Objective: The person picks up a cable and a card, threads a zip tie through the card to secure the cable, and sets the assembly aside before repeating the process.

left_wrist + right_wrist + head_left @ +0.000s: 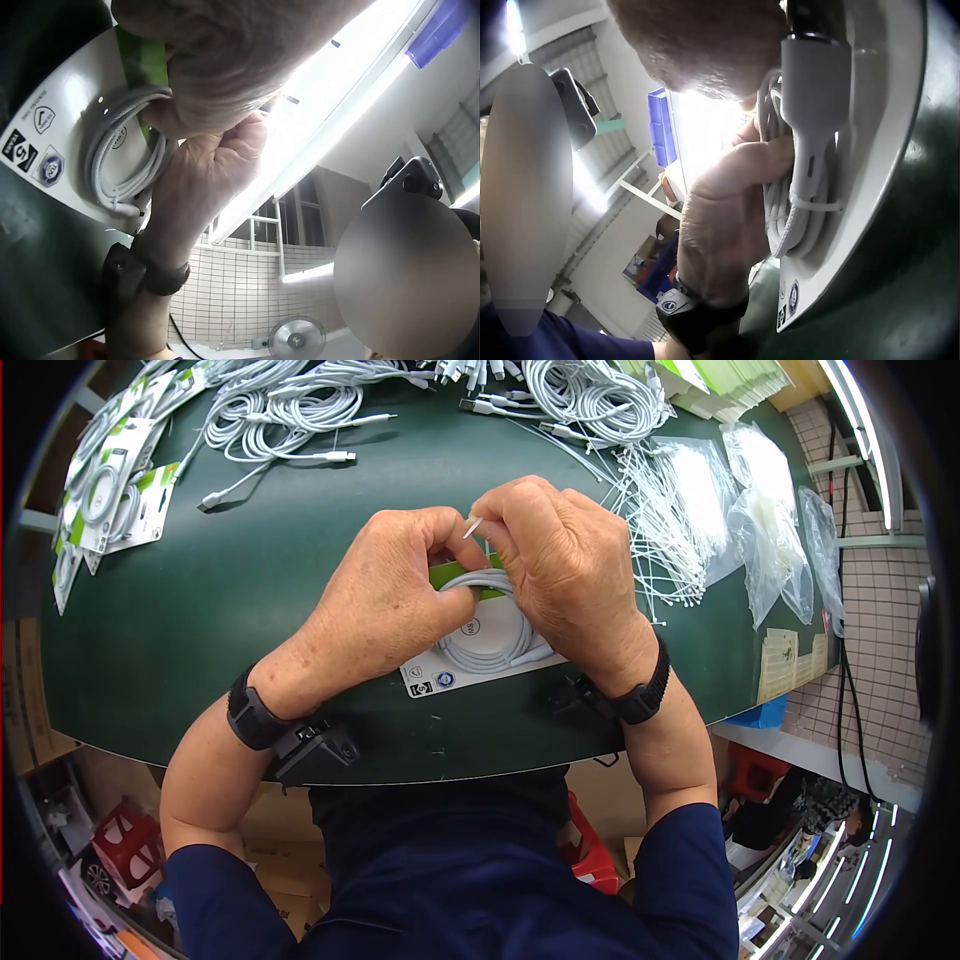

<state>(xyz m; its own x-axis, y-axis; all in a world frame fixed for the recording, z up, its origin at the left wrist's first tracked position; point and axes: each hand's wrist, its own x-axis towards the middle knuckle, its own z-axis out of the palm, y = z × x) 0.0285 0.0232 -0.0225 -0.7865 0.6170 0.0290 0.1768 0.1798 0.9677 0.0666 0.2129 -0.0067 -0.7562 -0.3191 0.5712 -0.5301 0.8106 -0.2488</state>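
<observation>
A white coiled USB cable [482, 661] lies against a white and green cardboard card [427, 668] just over the table's front half. My left hand [385, 585] grips the coil, its thumb reaching over the ring and its index finger bent at the card's top. Opposite it, my right hand [570, 555] pinches a thin white cable tie [473, 529] between thumb and forefinger, and its tip sticks up between both hands. The right wrist view shows the cable's plug [815, 90] close up, with a small tie round the cable below it. The right fingertips are partly hidden.
Loose white cable ties [650, 545] spread to the right beside clear plastic bags [765, 510]. Several coiled cables [280, 420] lie along the back. Carded cables [115, 500] are piled at the left, and a stack of green and white cards [730, 390] stands back right.
</observation>
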